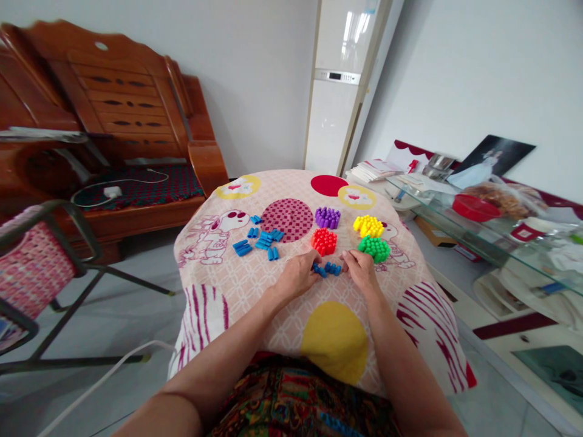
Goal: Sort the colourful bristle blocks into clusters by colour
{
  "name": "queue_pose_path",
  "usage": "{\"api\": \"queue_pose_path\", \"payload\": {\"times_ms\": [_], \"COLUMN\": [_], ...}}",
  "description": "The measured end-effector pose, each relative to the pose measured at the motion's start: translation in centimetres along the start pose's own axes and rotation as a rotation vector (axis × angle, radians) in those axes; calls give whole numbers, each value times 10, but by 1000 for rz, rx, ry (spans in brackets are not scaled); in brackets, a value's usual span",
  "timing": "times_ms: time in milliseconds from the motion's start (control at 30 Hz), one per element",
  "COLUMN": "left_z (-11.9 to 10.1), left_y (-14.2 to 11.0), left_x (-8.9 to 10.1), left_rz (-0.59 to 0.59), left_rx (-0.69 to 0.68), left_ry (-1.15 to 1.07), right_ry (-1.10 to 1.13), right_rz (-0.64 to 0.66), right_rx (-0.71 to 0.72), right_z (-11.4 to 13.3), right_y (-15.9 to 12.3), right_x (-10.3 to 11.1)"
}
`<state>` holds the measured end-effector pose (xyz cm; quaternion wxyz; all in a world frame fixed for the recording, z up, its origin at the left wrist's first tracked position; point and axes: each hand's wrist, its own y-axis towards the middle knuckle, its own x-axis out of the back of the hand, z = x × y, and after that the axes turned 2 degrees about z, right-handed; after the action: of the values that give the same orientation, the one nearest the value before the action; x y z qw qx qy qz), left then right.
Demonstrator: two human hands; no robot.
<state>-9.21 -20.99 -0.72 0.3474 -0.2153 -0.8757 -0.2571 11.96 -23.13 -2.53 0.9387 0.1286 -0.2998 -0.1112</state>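
Small blue plastic pegs (333,268) stand in a short row on the cloth-covered table, between my two hands. My left hand (298,273) is closed, its fingertips on the blue pegs at the row's left end. At the right end is my right hand (361,267), its thumb and fingertips pressed together; whatever they hold is hidden. Just beyond, upright pegs form tight clusters: red (324,241), purple (327,217), yellow (368,226) and green (374,248), the green one close to my right hand. More blue pegs (264,240) lie on their sides in small groups to the left.
A patterned tablecloth (255,285) covers the round table. A glass-topped stand (437,218) on the right carries papers, a red bowl (476,207) and bags. To the left are a wooden bench (127,109) and a metal-framed chair (40,267). A white cable (109,370) hangs lower left.
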Motion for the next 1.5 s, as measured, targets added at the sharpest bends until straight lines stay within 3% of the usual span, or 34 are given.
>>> {"api": "queue_pose_path", "payload": {"times_ms": [500, 633, 800, 933, 1033, 1167, 1300, 1400, 1500], "left_z": [-3, 8, 53, 86, 94, 85, 66, 53, 46], "left_y": [6, 9, 24, 25, 18, 12, 13, 14, 13], "left_x": [-10, 11, 53, 71, 74, 77, 78, 72, 62], "left_rz": [16, -101, -300, -182, -157, -303, -393, -336, -192], "left_rx": [22, 29, 131, 290, 394, 456, 389, 315, 260], "left_ry": [-11, 12, 310, 475, 499, 385, 154, 18, -143], "right_ry": [-26, -15, -32, -36, -39, -39, -36, -37, -41], "right_rz": [9, 6, -7, -11, -17, -13, -5, -4, -6], "right_rx": [12, 15, 20, 33, 38, 36, 22, 13, 12], "right_z": [0, -5, -7, -3, -2, -4, -4, -3, -3], "right_y": [0, 0, 1, 0, 0, 1, 0, 0, 0], "right_x": [0, -1, -2, -2, -1, -1, -1, -1, -2]}}
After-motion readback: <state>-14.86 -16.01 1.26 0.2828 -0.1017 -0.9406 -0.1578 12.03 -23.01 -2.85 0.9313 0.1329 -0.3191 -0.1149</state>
